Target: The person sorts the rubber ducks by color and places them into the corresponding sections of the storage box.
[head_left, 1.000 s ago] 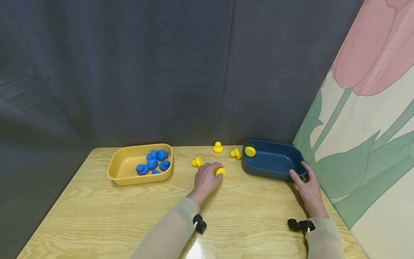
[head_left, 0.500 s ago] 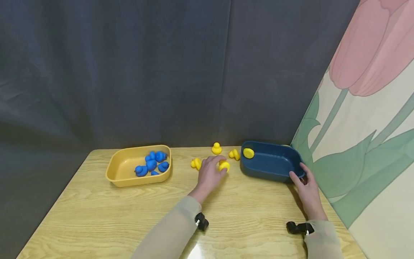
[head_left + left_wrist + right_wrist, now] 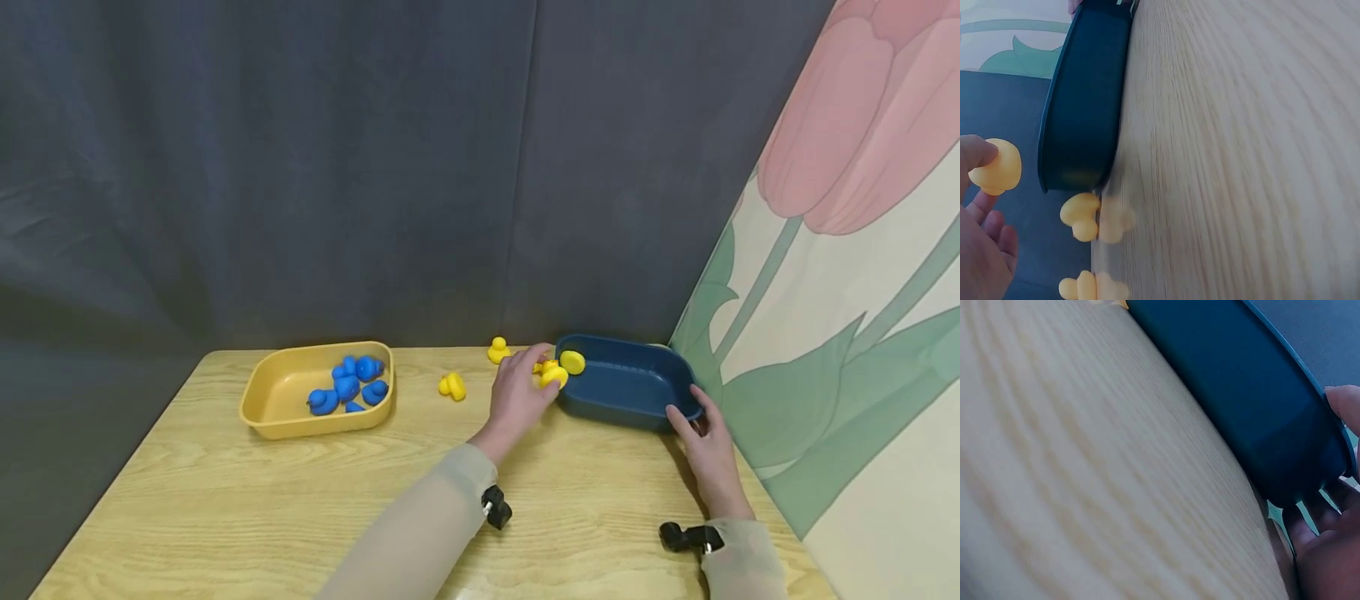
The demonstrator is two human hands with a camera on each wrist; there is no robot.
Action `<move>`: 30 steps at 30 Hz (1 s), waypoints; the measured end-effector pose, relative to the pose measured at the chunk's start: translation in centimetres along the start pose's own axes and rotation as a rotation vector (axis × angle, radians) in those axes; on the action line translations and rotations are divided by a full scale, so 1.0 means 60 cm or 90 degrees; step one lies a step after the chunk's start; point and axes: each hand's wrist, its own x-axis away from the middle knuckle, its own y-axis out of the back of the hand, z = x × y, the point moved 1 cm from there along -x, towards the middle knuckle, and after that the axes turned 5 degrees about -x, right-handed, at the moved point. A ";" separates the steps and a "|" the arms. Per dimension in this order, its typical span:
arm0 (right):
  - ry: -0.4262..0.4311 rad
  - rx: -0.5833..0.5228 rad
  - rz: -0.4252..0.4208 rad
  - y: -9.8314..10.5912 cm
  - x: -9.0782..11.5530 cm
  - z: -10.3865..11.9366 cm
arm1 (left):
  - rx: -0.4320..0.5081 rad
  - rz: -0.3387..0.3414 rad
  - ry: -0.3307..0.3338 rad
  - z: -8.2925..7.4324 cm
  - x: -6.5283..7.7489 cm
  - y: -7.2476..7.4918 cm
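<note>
My left hand pinches a yellow rubber duck between thumb and finger, held up just outside the left end of a dark blue plastic bin. Inside that end of the bin lies another yellow duck. One more duck sits on the table by the bin's end, partly hidden behind my left hand in the head view. At the opposite end my right hand holds the bin, thumb over the rim and fingers against the outside of the end wall.
Two yellow ducks stay on the wooden table: an upright duck near the back edge and a tipped duck further left. A yellow bin at left holds several blue ducks. A dark curtain hangs behind.
My left hand has moved right with the duck it took from the table, bringing it close to the blue bin. My right hand keeps its hold on the bin.
</note>
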 end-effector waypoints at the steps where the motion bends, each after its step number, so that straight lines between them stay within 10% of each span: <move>1: -0.001 0.001 0.001 0.000 0.000 -0.002 | 0.001 0.000 -0.002 -0.002 -0.001 -0.003; 30: -0.012 0.012 0.005 0.003 -0.003 -0.005 | -0.010 0.051 -0.013 -0.008 -0.019 -0.045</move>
